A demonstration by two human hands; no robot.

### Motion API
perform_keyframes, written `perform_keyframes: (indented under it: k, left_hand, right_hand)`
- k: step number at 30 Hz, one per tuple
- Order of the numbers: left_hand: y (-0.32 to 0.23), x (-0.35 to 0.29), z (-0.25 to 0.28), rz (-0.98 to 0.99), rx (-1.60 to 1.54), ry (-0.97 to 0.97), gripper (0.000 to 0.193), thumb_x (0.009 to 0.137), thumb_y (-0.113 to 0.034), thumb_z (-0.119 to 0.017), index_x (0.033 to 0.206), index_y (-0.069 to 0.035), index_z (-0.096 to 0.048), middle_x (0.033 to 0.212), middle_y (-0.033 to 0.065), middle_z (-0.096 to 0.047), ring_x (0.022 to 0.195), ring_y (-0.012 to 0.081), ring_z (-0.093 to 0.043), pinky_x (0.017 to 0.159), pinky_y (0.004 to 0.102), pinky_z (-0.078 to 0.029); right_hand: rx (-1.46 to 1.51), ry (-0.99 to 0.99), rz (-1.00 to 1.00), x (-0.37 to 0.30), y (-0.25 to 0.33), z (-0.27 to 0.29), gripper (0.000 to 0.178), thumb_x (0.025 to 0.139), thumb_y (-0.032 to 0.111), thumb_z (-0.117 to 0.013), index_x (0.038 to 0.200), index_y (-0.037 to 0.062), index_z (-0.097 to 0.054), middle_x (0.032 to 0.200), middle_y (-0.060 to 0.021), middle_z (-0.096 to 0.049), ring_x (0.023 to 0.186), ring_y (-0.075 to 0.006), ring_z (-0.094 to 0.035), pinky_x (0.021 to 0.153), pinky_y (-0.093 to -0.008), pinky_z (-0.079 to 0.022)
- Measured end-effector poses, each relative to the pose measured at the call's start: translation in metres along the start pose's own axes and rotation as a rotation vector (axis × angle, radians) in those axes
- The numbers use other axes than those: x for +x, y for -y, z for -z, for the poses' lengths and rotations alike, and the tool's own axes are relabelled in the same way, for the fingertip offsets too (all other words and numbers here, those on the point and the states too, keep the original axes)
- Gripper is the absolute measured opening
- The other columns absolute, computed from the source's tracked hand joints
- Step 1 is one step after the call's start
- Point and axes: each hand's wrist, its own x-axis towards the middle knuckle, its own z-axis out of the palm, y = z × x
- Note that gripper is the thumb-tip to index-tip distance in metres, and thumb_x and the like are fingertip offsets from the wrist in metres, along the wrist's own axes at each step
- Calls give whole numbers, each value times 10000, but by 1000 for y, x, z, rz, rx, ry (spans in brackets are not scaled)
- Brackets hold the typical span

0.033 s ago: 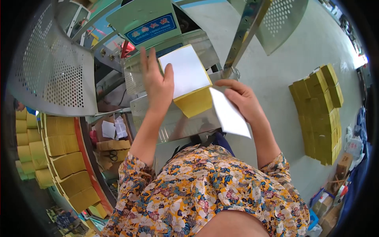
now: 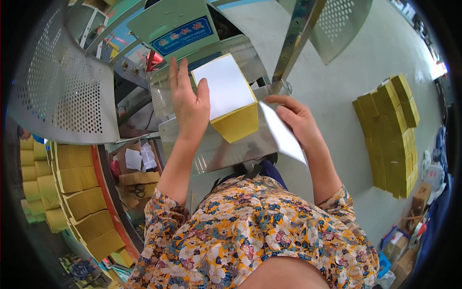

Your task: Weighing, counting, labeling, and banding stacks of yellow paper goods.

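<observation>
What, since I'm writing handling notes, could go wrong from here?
The white sheet slants in the right hand, so it might slip or bend if the grip loosens. The white-topped yellow block rests on the metal table with the left hand close along its side; a bump could shift it.

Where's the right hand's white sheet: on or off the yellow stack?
Off: the right hand holds the white sheet out to the right of the yellow stack.

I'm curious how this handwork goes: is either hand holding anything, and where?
The right hand holds a white sheet by its right edge, toward the top. The open left hand, beside the yellow block, grips nothing.
</observation>
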Motion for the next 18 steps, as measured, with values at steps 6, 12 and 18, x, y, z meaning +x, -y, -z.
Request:
perform_keyframes:
  k: [6,12,18]
  left_hand:
    - [-9,21,-18,-136,103,293,394,888,-100,-579,1228,97,-555,1331,288,-517,1240,430,-492,1042,465,-393]
    - [26,17,-77,-96,388,447,469,927,-263,-507,1289,35,-530,1336,249,-531,1290,389,-455,1090,516,-310]
    - [26,-5,-68,-133,385,461,442,943,-251,-456,1276,31,-526,1287,214,-568,1249,366,-489,1063,529,-321]
  right_hand:
    - [428,-150,-155,-19,-59,30,374,950,51,-528,1322,22,-544,797,-12,-593,685,-96,-572,615,-216,-470]
    - [359,-234,-309,-50,-132,35,299,929,35,-522,1214,-20,-596,900,-38,-655,718,-87,-593,650,-238,-503]
    - [509,-253,-376,-98,-142,27,283,912,62,-564,1179,-26,-591,978,-55,-671,824,-107,-632,747,-265,-523]
